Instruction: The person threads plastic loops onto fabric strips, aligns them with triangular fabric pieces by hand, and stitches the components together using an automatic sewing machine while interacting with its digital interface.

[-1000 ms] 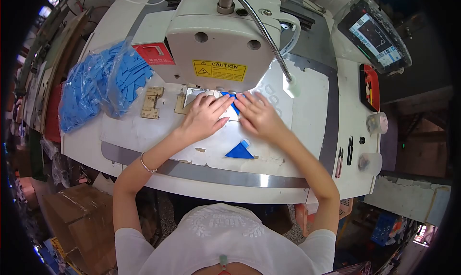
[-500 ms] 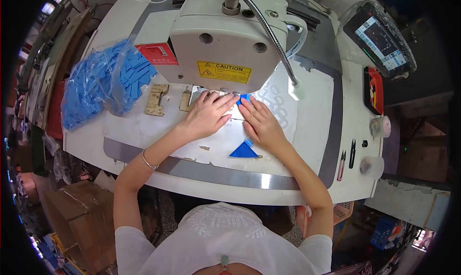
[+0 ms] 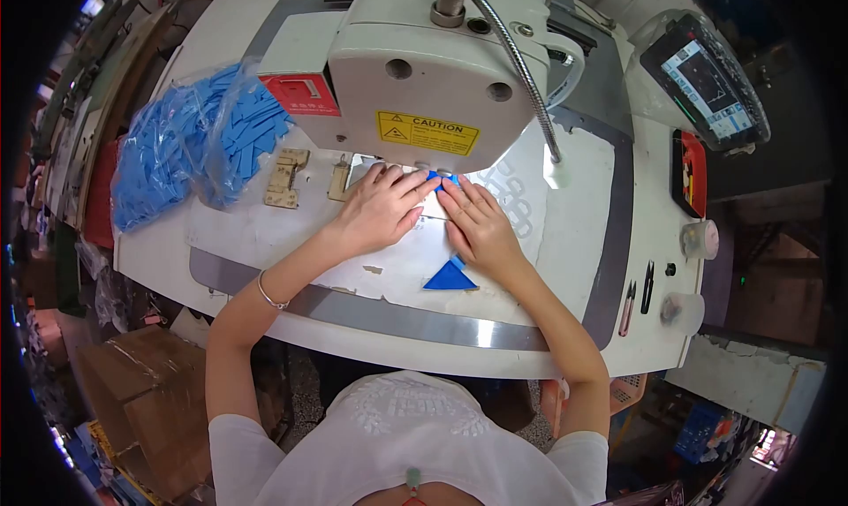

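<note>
Both hands rest flat under the head of a white sewing machine (image 3: 442,82). My left hand (image 3: 378,207) lies with its fingers stretched out, the fingertips at a small blue fabric piece (image 3: 433,177). From the other side, my right hand (image 3: 481,222) has its extended fingertips against that same piece. A pale, shiny plate (image 3: 435,209) shows between the hands, partly covered by them. Close to my right thumb lies a blue triangular fabric piece (image 3: 449,278) with a small lighter-blue tab at its top. Part of the piece under the machine is hidden by fingers.
A clear bag of blue strips (image 3: 177,157) sits at the left, beside two tan template pieces (image 3: 286,179). To the right are a control screen (image 3: 707,86), a red tray (image 3: 689,175), pink-handled snips (image 3: 627,310), black tweezers (image 3: 647,287) and small tubs (image 3: 700,238).
My view has shifted slightly, so the machine head appears a little further right. Both hands stay almost in place, with fingertips still at the blue piece.
</note>
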### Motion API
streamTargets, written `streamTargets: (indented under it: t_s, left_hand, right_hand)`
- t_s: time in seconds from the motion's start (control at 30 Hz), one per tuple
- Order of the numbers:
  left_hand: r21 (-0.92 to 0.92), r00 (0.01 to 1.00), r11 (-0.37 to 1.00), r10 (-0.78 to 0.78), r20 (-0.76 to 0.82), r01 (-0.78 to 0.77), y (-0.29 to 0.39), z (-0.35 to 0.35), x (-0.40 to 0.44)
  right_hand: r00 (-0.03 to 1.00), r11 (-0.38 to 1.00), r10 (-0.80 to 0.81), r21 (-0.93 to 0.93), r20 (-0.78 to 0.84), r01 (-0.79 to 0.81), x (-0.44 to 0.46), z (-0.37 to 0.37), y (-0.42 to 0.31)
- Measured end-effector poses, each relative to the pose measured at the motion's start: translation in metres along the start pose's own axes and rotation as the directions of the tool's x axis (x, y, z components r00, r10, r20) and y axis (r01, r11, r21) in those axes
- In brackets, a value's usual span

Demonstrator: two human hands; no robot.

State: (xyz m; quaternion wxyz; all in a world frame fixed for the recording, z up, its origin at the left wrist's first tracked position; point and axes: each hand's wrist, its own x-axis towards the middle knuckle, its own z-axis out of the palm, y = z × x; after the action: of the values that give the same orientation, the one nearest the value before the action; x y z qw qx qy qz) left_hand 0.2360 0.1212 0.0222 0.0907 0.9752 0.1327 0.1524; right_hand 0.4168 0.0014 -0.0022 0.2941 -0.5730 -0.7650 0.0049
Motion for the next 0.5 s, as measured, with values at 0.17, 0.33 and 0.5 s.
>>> streamTargets:
  t_s: [0.17,0.33,0.5]
  left_hand:
    - [0.04,1.0,0.999,0.004,-0.017,-0.003,-0.009,-0.009,-0.006]
    - [0.032,1.0,0.999,-0.005,-0.01,0.006,-0.017,-0.011,-0.005]
    - [0.04,1.0,0.999,0.02,-0.013,-0.019,-0.013,-0.011,-0.006]
  right_hand:
    - [0.995,1.0,-0.012,-0.006,-0.101,0.011,0.009,0.02,-0.007]
    - [0.989,0.995,-0.038,-0.095,-0.144,0.025,0.018,0.022,-0.002]
    - [0.986,0.988,-0.062,-0.148,-0.153,0.039,0.011,0.018,-0.001]
